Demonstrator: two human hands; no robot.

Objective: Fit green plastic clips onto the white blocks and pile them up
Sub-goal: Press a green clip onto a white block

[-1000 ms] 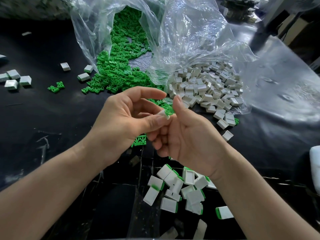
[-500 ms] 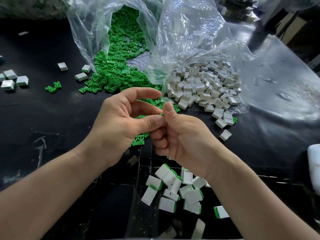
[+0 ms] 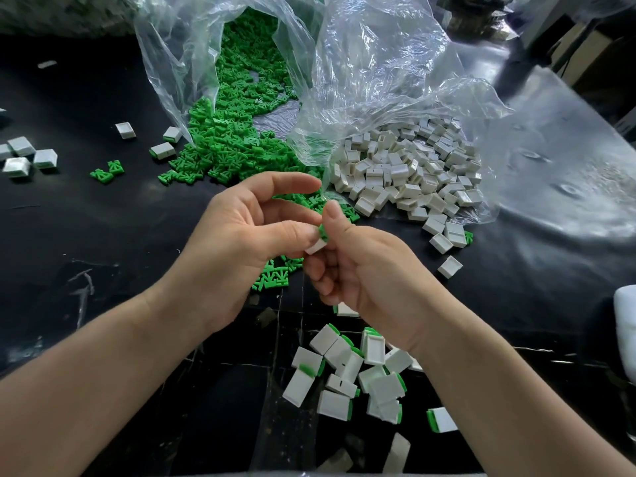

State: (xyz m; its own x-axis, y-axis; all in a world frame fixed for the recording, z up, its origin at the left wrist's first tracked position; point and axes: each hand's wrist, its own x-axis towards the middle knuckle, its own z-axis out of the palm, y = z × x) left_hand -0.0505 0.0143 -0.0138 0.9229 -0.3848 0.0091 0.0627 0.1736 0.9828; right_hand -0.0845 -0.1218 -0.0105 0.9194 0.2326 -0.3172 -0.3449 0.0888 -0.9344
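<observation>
My left hand (image 3: 237, 242) and my right hand (image 3: 364, 270) meet over the black table and together pinch one small white block (image 3: 315, 247) with a green clip (image 3: 322, 232) at its top end. The left thumb presses on the block; the right thumb lies against the clip. Below my hands lies a pile of white blocks with green clips fitted (image 3: 354, 373). A heap of loose green clips (image 3: 241, 132) spills from a clear bag at the back. Plain white blocks (image 3: 406, 170) lie in a heap at the back right.
Clear plastic bags (image 3: 378, 63) stand open behind both heaps. Several blocks (image 3: 24, 156) lie at the far left, a few more (image 3: 161, 149) near the clip heap. Loose clips (image 3: 272, 277) sit under my left hand. A white object (image 3: 626, 325) shows at the right edge.
My hands have stayed together in the middle; the block with its green clip now shows more plainly between the two thumbs than half a second ago.
</observation>
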